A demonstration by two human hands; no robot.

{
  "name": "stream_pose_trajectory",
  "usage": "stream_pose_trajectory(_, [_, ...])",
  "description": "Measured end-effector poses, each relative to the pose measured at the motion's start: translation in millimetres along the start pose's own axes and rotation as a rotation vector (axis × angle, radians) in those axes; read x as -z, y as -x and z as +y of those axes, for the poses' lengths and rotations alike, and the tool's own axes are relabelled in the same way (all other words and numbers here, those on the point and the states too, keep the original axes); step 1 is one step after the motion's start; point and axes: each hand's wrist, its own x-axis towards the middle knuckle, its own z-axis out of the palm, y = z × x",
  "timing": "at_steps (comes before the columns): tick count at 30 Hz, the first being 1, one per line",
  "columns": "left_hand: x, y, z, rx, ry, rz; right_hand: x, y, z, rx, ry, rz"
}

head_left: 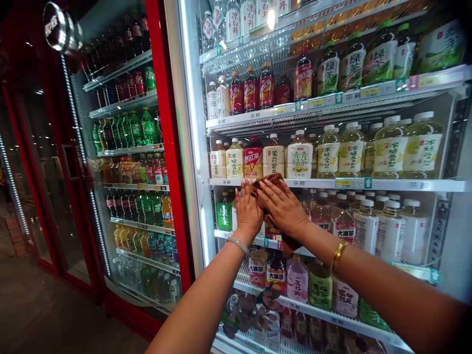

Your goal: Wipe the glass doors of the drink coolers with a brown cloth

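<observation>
Both arms reach forward to the glass front of a drinks cooler. A brown cloth (pixel 289 241) is bunched up against the glass and hangs down below my right hand. My right hand (pixel 282 206) presses on the cloth with its fingers laid flat over it, pointing up and left. Just to its left, my left hand (pixel 249 209) lies flat with fingers up, its right side touching the cloth's edge. Behind the hands, bottles stand on white shelves (pixel 387 185), among them a red-labelled bottle (pixel 252 160) and a white-labelled bottle (pixel 300 157).
A red-framed cooler (pixel 162 123) with bottles and cans stands to the left. Between the coolers runs a pale upright edge with a bright light strip (pixel 191 98). A round metal fixture (pixel 57 27) is at the upper left. Dark floor (pixel 44 314) shows at the lower left.
</observation>
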Motion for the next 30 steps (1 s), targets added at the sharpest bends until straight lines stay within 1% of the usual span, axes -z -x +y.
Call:
stream_pose_trajectory(3, [1.3,5.9,9.2,-0.043,0.001,-0.011,12.6,26.8,15.2,0.079,-0.005,-0.015])
stream_pose_trajectory(5, [2.2,3.3,17.5,-0.083,0.001,-0.024,23.3,34.2,30.2,0.089,-0.01,-0.024])
stream_pose_trajectory(8, [0.7,-9.8,31.6,-0.121,0.001,-0.032,31.0,23.5,43.5,0.001,0.01,-0.023])
stream_pose_trajectory(11, [-2.9,-21.2,41.7,-0.098,-0.002,-0.019,26.5,7.5,37.7,-0.121,0.037,0.0])
stream_pose_trajectory(13, [-4.2,-21.1,44.1,-0.079,-0.006,-0.011,22.8,8.6,30.0,-0.137,0.035,0.005])
stream_pose_trajectory(14, [-4.1,-18.7,44.4,-0.08,-0.008,-0.012,22.6,14.0,27.7,-0.119,0.028,-0.001])
stream_pose_trajectory(16, [-2.5,-11.5,45.1,-0.109,-0.009,-0.024,27.5,32.5,29.4,-0.04,0.008,-0.023])
stream_pose_trajectory(18, [-0.1,-6.3,48.6,-0.156,-0.008,-0.039,38.7,53.3,40.5,0.049,-0.009,-0.04])
stream_pose_trajectory(20, [1.5,-8.6,56.8,-0.197,-0.005,-0.044,51.9,66.0,57.6,0.086,-0.009,-0.056])
stream_pose_trajectory(21, [1.7,-13.2,62.6,-0.21,-0.003,-0.041,57.6,67.1,66.3,0.075,-0.003,-0.064])
stream_pose_trajectory(23, [0.9,-28.5,76.7,-0.223,0.003,-0.028,64.6,59.6,79.3,-0.005,0.02,-0.068])
stream_pose_trajectory(25, [-1.4,-46.9,91.4,-0.217,0.01,-0.004,64.8,45.6,84.2,-0.116,0.042,-0.046])
stream_pose_trajectory(27, [-4.8,-62.0,104.1,-0.198,0.016,0.023,61.7,35.7,83.5,-0.199,0.057,-0.004])
stream_pose_trajectory(29, [-9.0,-69.5,112.9,-0.189,0.021,0.044,61.3,37.6,83.7,-0.215,0.068,0.014])
stream_pose_trajectory(30, [-11.4,-70.2,115.9,-0.194,0.023,0.05,63.8,43.3,86.1,-0.191,0.073,0.009])
